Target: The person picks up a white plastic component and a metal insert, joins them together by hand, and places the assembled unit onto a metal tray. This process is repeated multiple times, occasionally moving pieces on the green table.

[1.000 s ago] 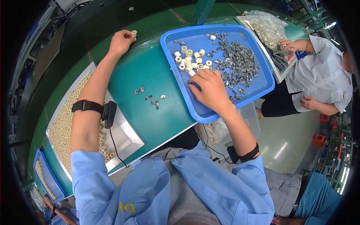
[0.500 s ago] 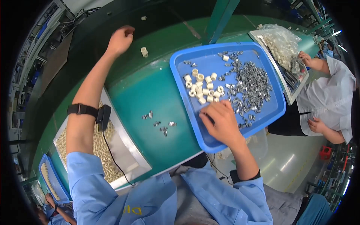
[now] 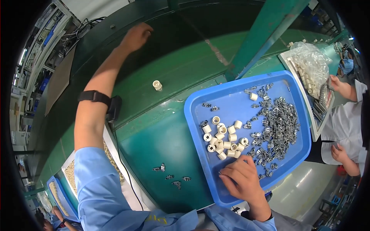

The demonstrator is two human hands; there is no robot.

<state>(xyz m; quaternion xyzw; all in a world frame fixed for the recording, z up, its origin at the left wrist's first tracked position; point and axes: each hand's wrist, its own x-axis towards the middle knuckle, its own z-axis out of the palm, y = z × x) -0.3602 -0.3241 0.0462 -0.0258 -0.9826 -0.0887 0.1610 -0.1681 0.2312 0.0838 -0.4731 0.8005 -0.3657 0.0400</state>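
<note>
My left hand (image 3: 137, 37) reaches far out over the dark green surface, fingers curled in; what they hold, if anything, is hidden. A cream plastic cylinder (image 3: 157, 85) stands on that surface nearer to me. Inside the blue tray (image 3: 189, 127), my right hand (image 3: 242, 179) hovers over the near left part, fingers bent and closed. A tiny dark glint shows at its fingertips, too small to name. Beyond it lie cream cylindrical caps (image 3: 232, 137), some showing hollow ends. A heap of small silvery metal clips (image 3: 279, 127) covers the tray's right side.
Several loose metal clips (image 3: 169, 177) lie on the green mat (image 3: 150, 154). A white-framed board with cream parts (image 3: 70, 173) is at left. A green post (image 3: 262, 38) rises behind the tray. At right, a co-worker's hand (image 3: 343, 89) is beside a frame with a plastic bag (image 3: 310, 56).
My view has shifted, so the tray and mat sit lower. My left hand has moved outward to where a far cream cylinder stood; that cylinder no longer shows. My right hand stays over the tray.
</note>
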